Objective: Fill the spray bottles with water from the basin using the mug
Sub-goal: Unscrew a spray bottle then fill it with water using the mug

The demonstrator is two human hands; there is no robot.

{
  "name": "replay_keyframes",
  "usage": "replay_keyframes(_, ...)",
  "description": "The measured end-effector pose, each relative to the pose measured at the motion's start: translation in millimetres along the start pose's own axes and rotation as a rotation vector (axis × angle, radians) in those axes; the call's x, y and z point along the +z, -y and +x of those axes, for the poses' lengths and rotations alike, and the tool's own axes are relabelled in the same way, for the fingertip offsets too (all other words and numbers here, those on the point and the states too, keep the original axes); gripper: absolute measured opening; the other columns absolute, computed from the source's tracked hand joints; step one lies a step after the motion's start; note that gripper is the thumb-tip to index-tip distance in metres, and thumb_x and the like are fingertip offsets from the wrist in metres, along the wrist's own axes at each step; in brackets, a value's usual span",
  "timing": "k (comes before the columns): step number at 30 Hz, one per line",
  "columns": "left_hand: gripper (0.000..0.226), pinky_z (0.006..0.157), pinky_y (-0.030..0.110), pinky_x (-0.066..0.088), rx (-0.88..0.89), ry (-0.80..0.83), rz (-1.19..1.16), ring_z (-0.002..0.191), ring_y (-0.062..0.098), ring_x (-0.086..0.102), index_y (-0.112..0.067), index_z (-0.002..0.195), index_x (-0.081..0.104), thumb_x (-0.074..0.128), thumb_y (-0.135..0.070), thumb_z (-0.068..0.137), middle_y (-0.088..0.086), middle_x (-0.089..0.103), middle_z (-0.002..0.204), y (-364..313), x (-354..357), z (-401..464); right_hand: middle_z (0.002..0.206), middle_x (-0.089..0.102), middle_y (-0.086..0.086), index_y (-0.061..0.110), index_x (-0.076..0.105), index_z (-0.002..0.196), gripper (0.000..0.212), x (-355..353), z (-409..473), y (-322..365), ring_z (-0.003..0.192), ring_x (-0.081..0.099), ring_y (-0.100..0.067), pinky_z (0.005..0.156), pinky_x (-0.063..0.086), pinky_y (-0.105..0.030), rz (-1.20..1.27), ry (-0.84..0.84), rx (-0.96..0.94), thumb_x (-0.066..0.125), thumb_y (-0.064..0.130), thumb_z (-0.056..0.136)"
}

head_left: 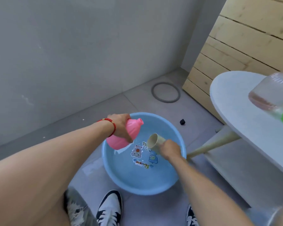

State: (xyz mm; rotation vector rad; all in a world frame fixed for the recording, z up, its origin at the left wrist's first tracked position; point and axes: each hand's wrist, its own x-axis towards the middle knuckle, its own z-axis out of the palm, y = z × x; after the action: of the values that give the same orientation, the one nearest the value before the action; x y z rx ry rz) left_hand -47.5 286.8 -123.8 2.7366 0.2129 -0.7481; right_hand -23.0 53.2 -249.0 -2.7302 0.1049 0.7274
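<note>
The left hand (121,126) holds the pink bottle (122,136) tipped over the blue basin (114,173) and the right hand (169,150) holds the mug (155,141) beside its small mouth, so water might miss and splash the floor

Over the round blue basin (173,181) of water — cartoon print on its floor — a capless pink spray bottle (129,136) tilts above its far-left part, neck toward the beige mug (155,141) tipped on its side above the basin's middle, mouth facing the bottle.
</note>
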Motion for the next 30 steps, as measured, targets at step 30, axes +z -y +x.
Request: replay_keyframes(30, 0.088, 0.093, 0.037, 0.055, -0.052, 0.027, -0.009, 0.112, 0.023, 0.061, -0.029, 0.134, 0.052, 0.094, -0.051, 0.061, -0.004, 0.060, 0.125, 25.5, -20.4, -4.3, 0.070, 0.065, -0.007, -0.009, 0.075, 0.095, 0.027, -6.4, -29.6, -2.4, 0.072, 0.062, -0.018, 0.079, 0.059, -0.038, 0.907, 0.309, -0.199, 0.059, 0.012, 0.102)
